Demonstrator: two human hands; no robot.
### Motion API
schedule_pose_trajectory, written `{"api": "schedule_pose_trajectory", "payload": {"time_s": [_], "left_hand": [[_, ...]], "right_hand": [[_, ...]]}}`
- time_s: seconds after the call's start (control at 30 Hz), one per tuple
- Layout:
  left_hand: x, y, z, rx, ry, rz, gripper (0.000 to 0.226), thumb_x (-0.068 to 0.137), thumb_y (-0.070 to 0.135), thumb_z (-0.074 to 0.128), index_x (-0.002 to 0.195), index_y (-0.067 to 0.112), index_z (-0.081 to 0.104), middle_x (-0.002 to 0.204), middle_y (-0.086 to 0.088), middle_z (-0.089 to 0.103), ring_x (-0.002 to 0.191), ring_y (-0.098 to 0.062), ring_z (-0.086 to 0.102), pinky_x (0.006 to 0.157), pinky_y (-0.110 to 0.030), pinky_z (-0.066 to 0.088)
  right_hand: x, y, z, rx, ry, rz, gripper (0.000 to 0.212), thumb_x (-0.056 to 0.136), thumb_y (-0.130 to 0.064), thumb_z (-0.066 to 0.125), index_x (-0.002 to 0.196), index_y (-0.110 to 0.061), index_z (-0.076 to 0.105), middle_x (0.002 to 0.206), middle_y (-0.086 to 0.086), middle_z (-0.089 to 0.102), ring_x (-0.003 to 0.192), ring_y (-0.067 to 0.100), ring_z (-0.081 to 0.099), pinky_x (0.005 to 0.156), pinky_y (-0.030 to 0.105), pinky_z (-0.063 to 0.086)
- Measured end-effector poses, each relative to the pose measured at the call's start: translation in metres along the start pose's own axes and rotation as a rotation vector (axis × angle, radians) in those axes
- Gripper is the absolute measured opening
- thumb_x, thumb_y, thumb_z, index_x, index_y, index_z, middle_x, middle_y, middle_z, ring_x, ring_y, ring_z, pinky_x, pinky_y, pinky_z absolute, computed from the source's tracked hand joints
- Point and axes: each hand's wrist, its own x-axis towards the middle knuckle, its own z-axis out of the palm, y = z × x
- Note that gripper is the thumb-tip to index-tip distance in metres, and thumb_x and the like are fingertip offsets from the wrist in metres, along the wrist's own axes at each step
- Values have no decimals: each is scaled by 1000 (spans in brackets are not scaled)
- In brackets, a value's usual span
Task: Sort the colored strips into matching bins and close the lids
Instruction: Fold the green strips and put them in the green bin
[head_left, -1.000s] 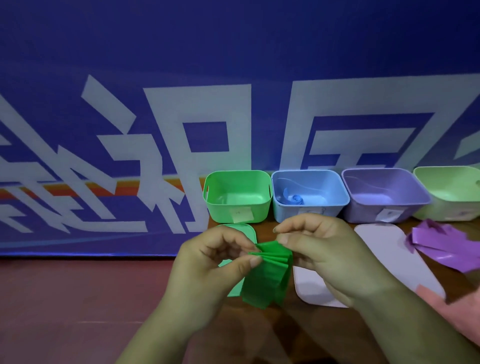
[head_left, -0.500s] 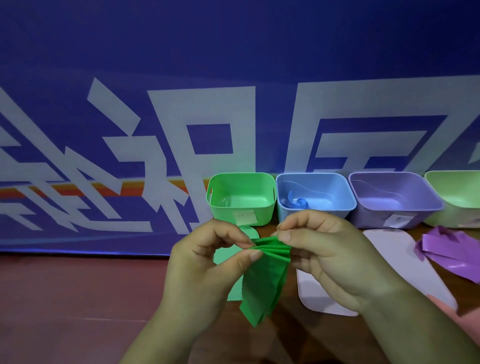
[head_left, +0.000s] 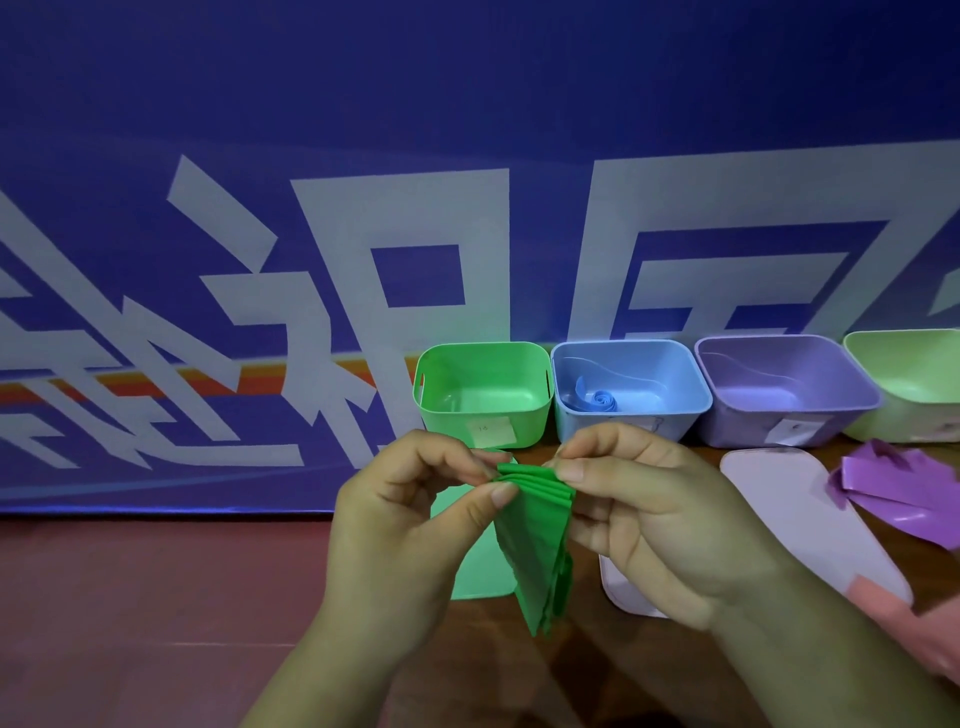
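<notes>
My left hand (head_left: 410, 514) and my right hand (head_left: 654, 509) both pinch the top of a stack of several green strips (head_left: 535, 545), which hangs down in front of me. Behind the hands stand open bins in a row: a green bin (head_left: 483, 358), a blue bin (head_left: 631, 353) with a curled blue strip (head_left: 597, 401) inside, a purple bin (head_left: 784, 353) and a pale green bin (head_left: 914, 358). A green lid (head_left: 480, 571) lies flat under the hands. Purple strips (head_left: 904, 486) lie at the right.
A pale lilac lid (head_left: 810, 514) lies on the wooden table in front of the purple bin, and another pale lid (head_left: 623, 587) shows partly under my right hand. A blue banner wall stands right behind the bins. A pink shape (head_left: 914, 618) sits at the lower right.
The green stack has dropped from roughly level to hanging more steeply downward, with its lower end fanning lower. Both hands stay pinched on its top; the view shifted slightly.
</notes>
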Motion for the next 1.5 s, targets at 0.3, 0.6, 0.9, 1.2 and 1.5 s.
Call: {"api": "schedule_pose_trajectory", "payload": {"time_s": [0.3, 0.6, 0.9, 1.2, 1.5], "left_hand": [[4, 4, -6, -46, -27, 2, 18, 67, 18, 82, 78, 17, 68, 92, -16, 74, 96, -33, 71, 83, -49, 58], [6, 0, -8, -30, 12, 26, 18, 65, 21, 82, 77, 20, 69, 78, -13, 68, 74, -37, 64, 68, -49, 56], [9, -5, -6, -61, 0, -9, 26, 67, 19, 81, 89, 26, 73, 95, -4, 72, 81, -19, 68, 76, -32, 57], [13, 0, -5, -104, -32, -107, 27, 67, 4, 77, 87, 21, 75, 88, -11, 74, 78, -19, 68, 73, -26, 56], [20, 10, -8, -98, -154, -128, 18, 72, 6, 77, 83, 20, 76, 75, -4, 71, 71, -11, 66, 66, -20, 52]], "right_hand": [[3, 1, 7, -11, 5, 2, 9, 65, -5, 66, 71, -12, 68, 76, 11, 70, 68, 19, 70, 61, 28, 58], [4, 4, 9, -58, 11, -9, 9, 64, -8, 69, 66, -16, 71, 76, 8, 71, 69, 17, 71, 64, 30, 58], [3, 7, 7, -399, 34, -253, 27, 61, -5, 78, 84, -20, 76, 87, 6, 76, 81, 14, 72, 72, 21, 55], [5, 4, 6, -527, 91, -360, 27, 72, 9, 78, 81, -16, 75, 83, 3, 76, 75, 11, 71, 72, 18, 55], [4, -6, 7, -528, 48, -360, 23, 76, 9, 75, 83, -13, 75, 79, 6, 74, 74, 12, 68, 70, 19, 55]]}}
